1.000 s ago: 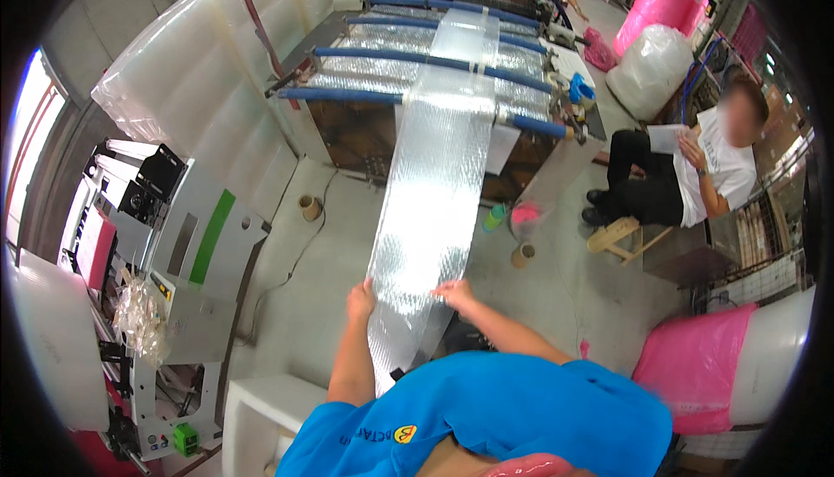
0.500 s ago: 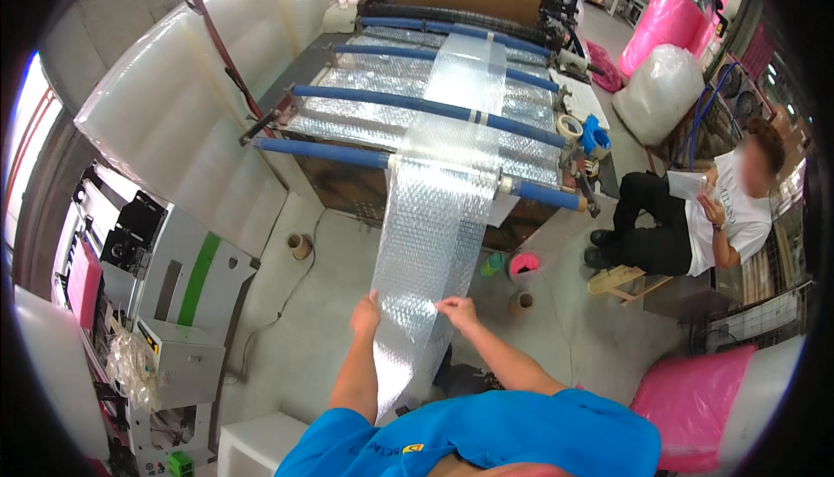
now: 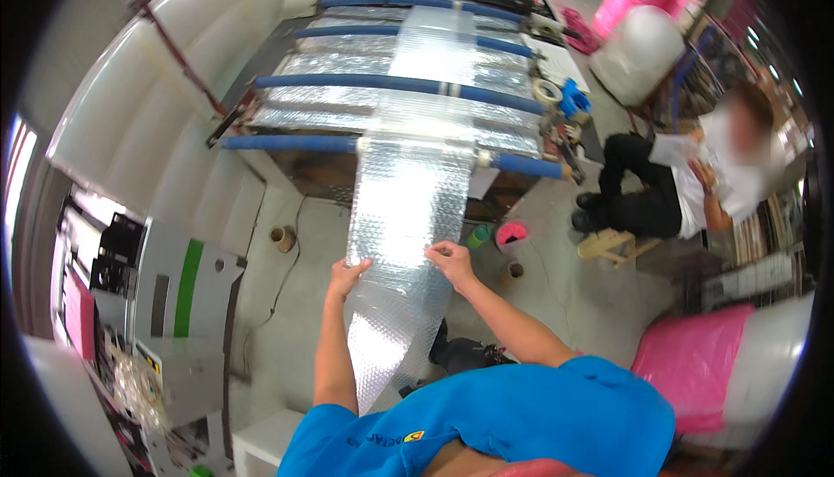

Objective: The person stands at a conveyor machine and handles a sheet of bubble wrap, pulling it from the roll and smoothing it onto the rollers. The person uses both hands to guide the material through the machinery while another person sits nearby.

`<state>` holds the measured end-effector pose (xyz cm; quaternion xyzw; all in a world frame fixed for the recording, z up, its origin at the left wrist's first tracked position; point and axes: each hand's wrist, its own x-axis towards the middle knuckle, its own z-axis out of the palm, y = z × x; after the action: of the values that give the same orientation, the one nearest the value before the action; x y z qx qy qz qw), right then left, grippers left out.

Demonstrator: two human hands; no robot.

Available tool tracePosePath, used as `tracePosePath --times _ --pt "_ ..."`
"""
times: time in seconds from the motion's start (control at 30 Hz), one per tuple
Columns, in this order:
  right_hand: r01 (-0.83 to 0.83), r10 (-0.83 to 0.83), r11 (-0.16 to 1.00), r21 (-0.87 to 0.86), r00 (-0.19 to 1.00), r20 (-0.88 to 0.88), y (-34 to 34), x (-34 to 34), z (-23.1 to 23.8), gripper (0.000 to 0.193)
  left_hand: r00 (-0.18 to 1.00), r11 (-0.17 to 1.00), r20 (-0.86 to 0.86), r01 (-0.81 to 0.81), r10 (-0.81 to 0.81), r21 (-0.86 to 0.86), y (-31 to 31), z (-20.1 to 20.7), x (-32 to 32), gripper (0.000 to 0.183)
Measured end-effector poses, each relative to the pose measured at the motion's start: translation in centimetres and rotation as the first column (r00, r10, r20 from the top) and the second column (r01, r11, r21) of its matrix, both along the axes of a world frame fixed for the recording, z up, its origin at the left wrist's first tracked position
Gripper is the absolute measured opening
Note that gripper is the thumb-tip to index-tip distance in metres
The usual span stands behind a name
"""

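Gripping a long, dimpled bubble-wrap sheet (image 3: 407,208): left hand (image 3: 347,275), right hand (image 3: 450,260)

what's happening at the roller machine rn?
A person in a blue shirt holds a long sheet of bubble wrap that comes off a machine with blue rollers. The left hand has a grip on the sheet's left edge, the right hand on its right edge, and the sheet hangs down past the hands toward the floor. A second person sits on a low stool to the right, apart from the sheet.
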<state>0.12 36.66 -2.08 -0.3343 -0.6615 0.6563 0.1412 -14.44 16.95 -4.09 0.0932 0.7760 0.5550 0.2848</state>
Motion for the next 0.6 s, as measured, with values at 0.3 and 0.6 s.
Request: tracePosePath --times 0.3,0.6 --pt "-0.086 0.082 0.995 0.054 0.994 0.073 -6.3 4.7 1.1 0.027 0.774 0.868 0.564 0.459 -0.287 -0.188 -6.8 -2.4 2.9 0.082" --pt "-0.088 0.069 0.992 0.088 0.977 0.202 -12.5 8.3 1.1 0.032 0.888 0.822 0.393 0.401 -0.239 -0.405 -13.8 -4.5 6.7 0.079"
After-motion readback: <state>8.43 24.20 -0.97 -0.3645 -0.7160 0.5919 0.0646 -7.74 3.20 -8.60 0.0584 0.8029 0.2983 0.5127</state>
